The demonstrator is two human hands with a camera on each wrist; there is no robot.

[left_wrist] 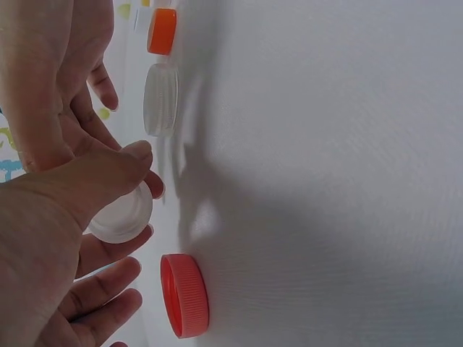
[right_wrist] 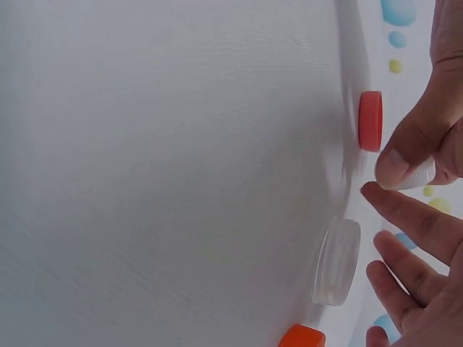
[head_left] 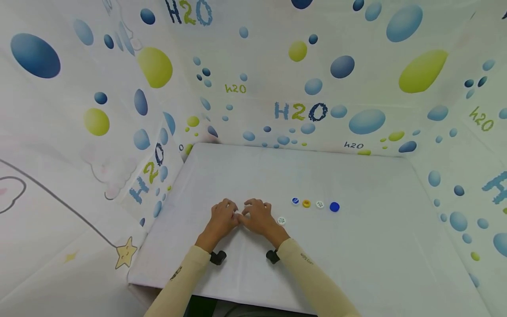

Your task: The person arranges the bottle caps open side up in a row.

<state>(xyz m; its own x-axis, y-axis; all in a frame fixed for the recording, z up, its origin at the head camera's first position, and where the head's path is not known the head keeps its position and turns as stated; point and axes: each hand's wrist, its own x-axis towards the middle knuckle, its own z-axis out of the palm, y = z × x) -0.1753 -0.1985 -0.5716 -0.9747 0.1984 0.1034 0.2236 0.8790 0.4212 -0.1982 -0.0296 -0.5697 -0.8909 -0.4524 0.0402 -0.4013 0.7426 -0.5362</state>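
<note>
My left hand (head_left: 224, 217) pinches a translucent white bottle cap (left_wrist: 121, 217) between thumb and fingers, just over the white table. The right hand (head_left: 257, 217) faces it, its fingers extended in the right wrist view and one fingertip (right_wrist: 370, 189) right beside the pinched cap. A red ribbed cap (left_wrist: 185, 295) stands below the left fingers. Closer to the right hand is a clear cap (right_wrist: 337, 262), and past it an orange cap (left_wrist: 162, 31). The head view has the red, clear and orange caps hidden behind the hands.
Right of the hands lie a blue-and-white cap (head_left: 295, 201), a yellow cap (head_left: 306, 204), a white cap (head_left: 320, 204) and a blue cap (head_left: 334, 207) in a row. Another white cap (head_left: 281, 220) is beside the right wrist. A printed curtain (head_left: 261, 57) surrounds the table (head_left: 356, 264).
</note>
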